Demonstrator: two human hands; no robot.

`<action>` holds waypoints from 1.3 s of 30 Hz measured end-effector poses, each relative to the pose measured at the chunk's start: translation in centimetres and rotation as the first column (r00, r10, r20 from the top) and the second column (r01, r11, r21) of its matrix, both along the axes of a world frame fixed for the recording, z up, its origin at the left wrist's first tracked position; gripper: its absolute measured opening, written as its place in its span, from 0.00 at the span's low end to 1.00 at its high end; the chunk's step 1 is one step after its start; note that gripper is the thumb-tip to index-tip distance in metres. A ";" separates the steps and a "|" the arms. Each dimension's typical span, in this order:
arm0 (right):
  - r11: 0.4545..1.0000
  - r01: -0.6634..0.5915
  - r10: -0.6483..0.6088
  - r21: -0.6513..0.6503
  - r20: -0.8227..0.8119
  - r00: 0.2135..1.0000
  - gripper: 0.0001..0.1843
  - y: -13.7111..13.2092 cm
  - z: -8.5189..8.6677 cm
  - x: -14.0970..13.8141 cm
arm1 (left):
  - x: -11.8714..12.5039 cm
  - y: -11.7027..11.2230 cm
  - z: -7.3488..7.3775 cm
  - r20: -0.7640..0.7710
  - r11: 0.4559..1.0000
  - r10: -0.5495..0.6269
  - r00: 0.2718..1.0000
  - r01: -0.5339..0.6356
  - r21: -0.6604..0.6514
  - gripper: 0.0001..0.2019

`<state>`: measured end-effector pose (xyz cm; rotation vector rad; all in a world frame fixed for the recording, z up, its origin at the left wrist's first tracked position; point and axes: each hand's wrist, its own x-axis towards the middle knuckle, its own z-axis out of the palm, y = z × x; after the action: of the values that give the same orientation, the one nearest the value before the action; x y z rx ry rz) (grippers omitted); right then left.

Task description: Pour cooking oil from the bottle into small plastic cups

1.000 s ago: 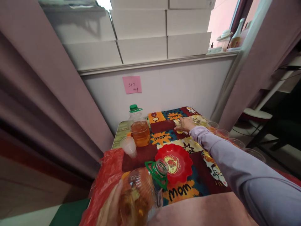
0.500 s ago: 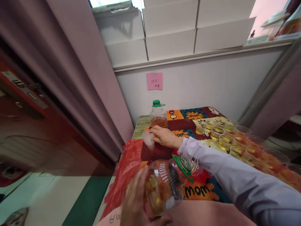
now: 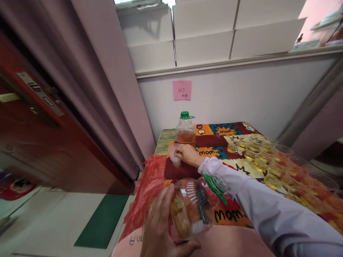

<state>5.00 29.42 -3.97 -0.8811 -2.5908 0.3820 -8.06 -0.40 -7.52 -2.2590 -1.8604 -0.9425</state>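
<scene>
My left hand is wrapped round a clear ribbed plastic bottle with amber liquid inside. The bottle is tilted, its mouth with a green handle ring toward the right. Farther off, my right hand pinches the rim of a stack of clear plastic cups at the table's left side; whether one cup or several are between the fingers cannot be told. Just behind the stack stands a second bottle with a green cap, upright and partly full of amber liquid.
Rows of clear cups with yellow liquid cover the right side of the patterned tablecloth. A red plastic bag lies along the left edge. A pink note is on the wall behind; a door stands left.
The view has shifted, so the scene sits slightly more to the right. My right hand stays at the cup stack, and my left hand still holds the tilted bottle.
</scene>
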 end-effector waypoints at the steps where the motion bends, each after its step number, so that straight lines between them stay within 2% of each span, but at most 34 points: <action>1: 1.000 0.008 -0.008 -0.006 -0.011 1.000 0.07 0.2 0.0 -0.1 | 0.1 0.0 -0.1 0.002 1.000 0.004 1.000 -0.004 0.009 0.68; 5: 0.999 0.033 -0.034 -0.023 -0.066 0.997 0.05 0.7 -0.3 -0.2 | 0.4 -0.1 0.0 -0.021 0.999 0.002 1.000 -0.001 0.054 0.65; 14: 0.997 0.069 -0.076 -0.036 -0.264 0.962 0.07 0.3 -0.4 -0.2 | 0.1 0.1 0.5 -0.044 1.000 -0.008 0.999 0.009 0.023 0.69; 16: 0.998 0.059 -0.063 -0.020 -0.317 0.946 0.05 0.1 0.4 -0.1 | 0.2 0.2 0.5 -0.050 0.999 -0.015 0.999 0.017 0.035 0.68; 19: 0.998 0.057 -0.050 0.006 -0.395 0.917 0.06 -0.5 2.7 1.0 | 0.6 0.4 0.9 -0.042 0.997 0.001 0.999 0.002 0.071 0.63; 22: 0.994 0.098 -0.057 0.054 -0.508 0.860 0.09 -2.0 5.2 4.3 | 1.1 0.5 1.7 -0.021 0.994 0.019 1.000 -0.016 0.105 0.61; 24: 0.986 0.149 -0.087 0.075 -0.531 0.843 0.10 -3.5 5.8 7.8 | 1.3 0.6 2.2 -0.021 0.994 0.021 1.000 -0.019 0.103 0.62; 25: 0.981 0.180 -0.122 0.067 -0.503 0.856 0.11 -4.4 5.6 9.8 | 1.3 0.6 2.3 -0.014 0.995 0.029 0.999 -0.027 0.097 0.61; 27: 0.974 0.225 -0.196 0.032 -0.387 0.901 0.12 -6.2 3.9 13.5 | 1.3 0.9 2.6 0.014 0.996 0.038 0.999 -0.039 0.085 0.60; 30: 0.966 0.257 -0.255 -0.016 -0.195 0.947 0.13 -8.6 -0.6 17.9 | 1.0 1.5 2.6 0.060 0.998 0.027 0.998 -0.031 0.062 0.59; 33: 0.957 0.288 -0.288 -0.011 -0.095 0.953 0.14 -10.2 -4.5 20.1 | 0.8 2.3 2.4 0.097 1.000 0.011 0.995 -0.013 0.019 0.61; 35: 0.952 0.305 -0.303 0.012 -0.076 0.950 0.14 -10.7 -5.8 20.6 | 0.7 2.8 2.4 0.122 0.999 0.032 0.992 -0.029 -0.028 0.62; 39: 0.942 0.332 -0.329 0.048 -0.056 0.943 0.15 -10.9 -6.2 20.6 | 0.8 3.4 3.0 0.194 0.986 0.113 0.974 -0.086 -0.143 0.63</action>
<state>25.63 18.52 -10.15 -1.2448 -2.3388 0.2281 -7.22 2.98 -4.51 -2.1875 -2.1604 -1.0992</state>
